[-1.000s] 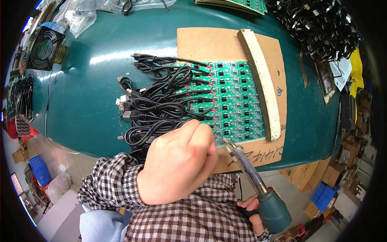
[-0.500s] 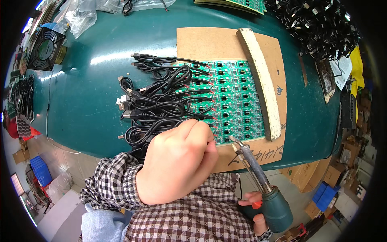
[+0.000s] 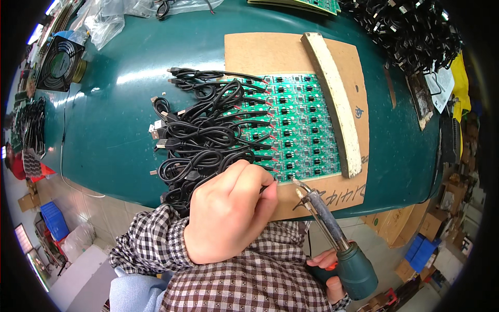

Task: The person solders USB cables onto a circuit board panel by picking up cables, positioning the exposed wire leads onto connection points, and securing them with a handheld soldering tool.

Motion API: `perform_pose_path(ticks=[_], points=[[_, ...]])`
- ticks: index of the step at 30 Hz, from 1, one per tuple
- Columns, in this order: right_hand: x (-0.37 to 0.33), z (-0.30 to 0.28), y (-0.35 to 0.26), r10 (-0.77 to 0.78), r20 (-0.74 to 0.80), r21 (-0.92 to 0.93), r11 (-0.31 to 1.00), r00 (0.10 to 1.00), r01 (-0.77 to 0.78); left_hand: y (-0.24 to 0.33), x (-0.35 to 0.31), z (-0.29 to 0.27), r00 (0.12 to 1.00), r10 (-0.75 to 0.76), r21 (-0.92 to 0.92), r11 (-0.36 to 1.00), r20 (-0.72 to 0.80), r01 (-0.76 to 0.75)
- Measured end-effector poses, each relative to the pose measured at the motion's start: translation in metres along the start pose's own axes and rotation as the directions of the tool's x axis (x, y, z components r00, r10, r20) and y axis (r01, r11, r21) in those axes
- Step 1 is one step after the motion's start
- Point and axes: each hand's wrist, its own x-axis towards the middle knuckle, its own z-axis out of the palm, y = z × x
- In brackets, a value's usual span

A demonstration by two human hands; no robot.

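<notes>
My left hand (image 3: 228, 213) is closed in a pinch at the near edge of a green circuit board panel (image 3: 301, 117), with a short piece of black cable (image 3: 264, 188) showing between thumb and forefinger. My right hand (image 3: 326, 260) grips a soldering iron (image 3: 332, 223) by its dark green handle; the iron partly hides that hand. Its hot tip is over the panel's near edge, just right of my left fingertips. Several black USB cables (image 3: 200, 130) lie coiled along the panel's left side, their red wire ends resting on the boards.
A worn, pale bar (image 3: 335, 104) lies across the panel's right side on a cardboard sheet (image 3: 270, 49). Beyond are a heap of black cables (image 3: 400, 34) and stacked green boards (image 3: 317, 4). A small black fan (image 3: 61, 62) stands at the left of the green table (image 3: 114, 125).
The panel, cardboard and bar appear slightly farther left and up in view. My left fingers have opened a little at the pinch, showing the cable; the iron tip has shifted slightly left.
</notes>
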Motion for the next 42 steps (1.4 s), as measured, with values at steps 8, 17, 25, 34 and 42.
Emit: perform_pose_path(ticks=[8,17,25,34,42], points=[[0.001,-0.003,0.006,-0.044,0.03,-0.027,0.999,0.999,0.045,0.001,0.0,0.0,1.0,-0.006,0.023,1.0,-0.009,0.006],[-0.001,-0.001,0.013,-0.051,0.002,0.064,0.997,0.999,0.051,-0.001,-0.003,0.004,0.999,0.007,0.015,1.0,-0.04,-0.006],[-0.001,-0.002,0.012,-0.027,0.047,0.029,0.999,0.999,0.026,0.001,-0.001,0.003,0.999,-0.002,-0.005,1.0,-0.034,0.002],[0.002,0.002,0.013,-0.014,0.031,0.066,0.998,0.999,0.012,-0.004,-0.002,0.005,1.0,-0.004,-0.009,1.0,-0.03,0.004],[0.0,0.002,0.011,-0.035,-0.018,0.074,0.997,0.999,0.036,-0.002,0.0,0.004,0.999,0.012,-0.01,1.0,-0.036,-0.012]])
